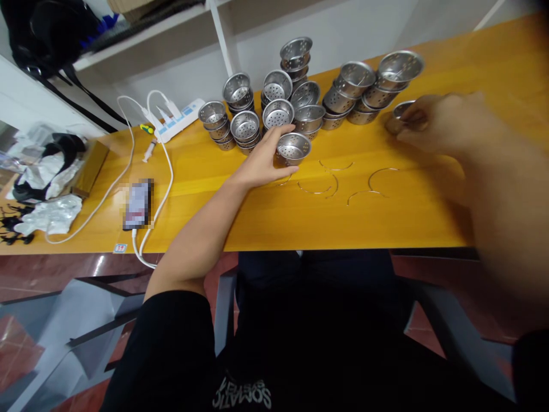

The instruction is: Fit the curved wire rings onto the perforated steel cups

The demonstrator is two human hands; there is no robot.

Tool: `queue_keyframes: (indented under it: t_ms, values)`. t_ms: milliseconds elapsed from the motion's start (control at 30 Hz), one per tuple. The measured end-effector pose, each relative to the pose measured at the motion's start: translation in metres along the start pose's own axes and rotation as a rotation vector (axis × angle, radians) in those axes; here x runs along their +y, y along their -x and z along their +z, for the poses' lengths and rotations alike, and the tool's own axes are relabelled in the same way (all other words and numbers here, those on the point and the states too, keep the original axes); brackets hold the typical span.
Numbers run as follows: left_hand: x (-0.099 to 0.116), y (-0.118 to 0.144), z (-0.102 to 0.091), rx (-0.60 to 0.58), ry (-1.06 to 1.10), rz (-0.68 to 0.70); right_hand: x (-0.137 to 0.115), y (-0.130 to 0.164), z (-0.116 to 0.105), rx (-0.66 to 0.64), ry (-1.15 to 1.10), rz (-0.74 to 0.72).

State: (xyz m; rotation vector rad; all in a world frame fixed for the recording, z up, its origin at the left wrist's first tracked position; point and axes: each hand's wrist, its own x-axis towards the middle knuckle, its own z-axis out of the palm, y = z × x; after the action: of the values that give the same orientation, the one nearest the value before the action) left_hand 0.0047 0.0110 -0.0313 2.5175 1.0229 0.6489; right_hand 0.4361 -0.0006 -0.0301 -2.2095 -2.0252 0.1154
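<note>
Left hand (266, 163) grip cups strainer cup (292, 149) from left.

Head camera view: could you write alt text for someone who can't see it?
A person's left hand grips a perforated steel cup on an orange table, while the blurred right hand holds another cup beside stacks of cups. Wire rings lie nearby.

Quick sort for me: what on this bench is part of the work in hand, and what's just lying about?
In use: left hand on a perforated steel cup; right hand at another cup; stacked cups; wire rings.

Lying about: phone, white cable, power strip, crumpled bags.
</note>
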Motion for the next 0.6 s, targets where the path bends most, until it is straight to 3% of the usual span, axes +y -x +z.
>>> queue_keyframes:
  t_ms: [100, 167, 233, 400, 600]
  values:
    - [-0.002, -0.001, 0.001, 0.007, 0.004, -0.002, -0.002, 0.008, -0.006, 0.060, 0.018, -0.039]
    - [-0.003, -0.001, 0.001, 0.008, -0.003, -0.004, -0.006, 0.014, -0.012, 0.148, 0.005, -0.120]
    - [-0.003, -0.001, 0.001, 0.007, -0.023, -0.009, -0.015, 0.020, -0.019, 0.146, -0.043, -0.229]
    - [-0.007, -0.001, 0.002, 0.011, -0.048, -0.001, -0.063, 0.027, -0.018, -0.313, -0.116, -0.534]
    - [-0.038, -0.008, 0.015, 0.036, 0.064, 0.062, -0.105, 0.011, -0.004, -0.468, 0.081, -0.551]
